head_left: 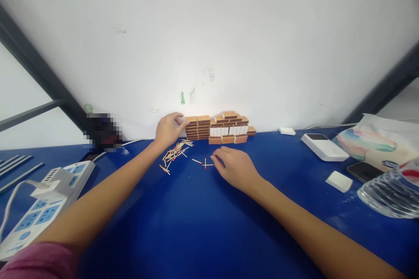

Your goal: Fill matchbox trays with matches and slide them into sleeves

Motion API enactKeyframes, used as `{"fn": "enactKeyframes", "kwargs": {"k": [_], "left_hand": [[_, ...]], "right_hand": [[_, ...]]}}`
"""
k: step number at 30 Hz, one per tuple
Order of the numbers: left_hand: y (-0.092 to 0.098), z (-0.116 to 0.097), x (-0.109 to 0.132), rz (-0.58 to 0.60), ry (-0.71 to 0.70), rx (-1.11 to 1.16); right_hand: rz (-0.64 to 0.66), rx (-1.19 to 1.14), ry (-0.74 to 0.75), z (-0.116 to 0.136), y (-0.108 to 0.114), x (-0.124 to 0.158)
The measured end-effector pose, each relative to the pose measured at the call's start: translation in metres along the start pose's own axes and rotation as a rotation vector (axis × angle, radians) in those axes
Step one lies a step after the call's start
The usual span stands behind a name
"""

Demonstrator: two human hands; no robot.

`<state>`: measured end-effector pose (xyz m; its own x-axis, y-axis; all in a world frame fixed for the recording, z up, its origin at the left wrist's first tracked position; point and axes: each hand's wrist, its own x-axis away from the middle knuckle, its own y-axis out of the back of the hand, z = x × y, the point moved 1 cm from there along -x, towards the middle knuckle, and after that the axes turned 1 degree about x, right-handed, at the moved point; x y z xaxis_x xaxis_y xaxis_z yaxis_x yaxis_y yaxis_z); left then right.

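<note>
My left hand [168,130] reaches to the left end of a double stack of matchboxes [203,132]. Its thumb lies on the front of the top left matchbox [191,119], with the index finger behind that end. My right hand [237,166] rests low over the table, fingers curled and thumb drawn in. Whatever its fingertips may hold is hidden. Right by them lie a few loose matches [205,164] with red heads; one match's end meets the fingertips. A heap of matches [175,151] is spread below my left hand. More matchboxes [229,128] form a stepped pile on the right, some standing on end.
A white wall [209,43] rises behind the blue table [183,218]. On the left lies a power strip [42,209] with a plugged-in charger. At right are a white device [324,147], a small white block [339,181], a dark phone [363,171], a plastic bottle [389,194] and a bag [389,139].
</note>
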<state>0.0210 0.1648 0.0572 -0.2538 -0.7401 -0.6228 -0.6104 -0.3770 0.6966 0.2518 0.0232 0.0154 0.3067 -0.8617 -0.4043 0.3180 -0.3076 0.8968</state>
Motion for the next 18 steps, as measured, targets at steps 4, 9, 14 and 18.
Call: {"fn": "enactKeyframes", "kwargs": {"k": [4,9,14,18], "left_hand": [[-0.001,-0.008,0.001,-0.023,0.016,-0.048],[0.021,-0.031,0.032,-0.016,-0.027,-0.071],[0.048,-0.039,0.086,0.087,-0.230,-0.047],[0.052,-0.020,0.113,0.119,-0.228,-0.051]], "right_hand": [[-0.033,0.023,-0.098,-0.021,0.008,-0.006],[-0.138,0.046,-0.417,-0.091,0.018,-0.016],[-0.119,-0.004,-0.695,-0.158,0.044,-0.017],[-0.062,0.002,-0.742,-0.199,0.092,0.014]]}}
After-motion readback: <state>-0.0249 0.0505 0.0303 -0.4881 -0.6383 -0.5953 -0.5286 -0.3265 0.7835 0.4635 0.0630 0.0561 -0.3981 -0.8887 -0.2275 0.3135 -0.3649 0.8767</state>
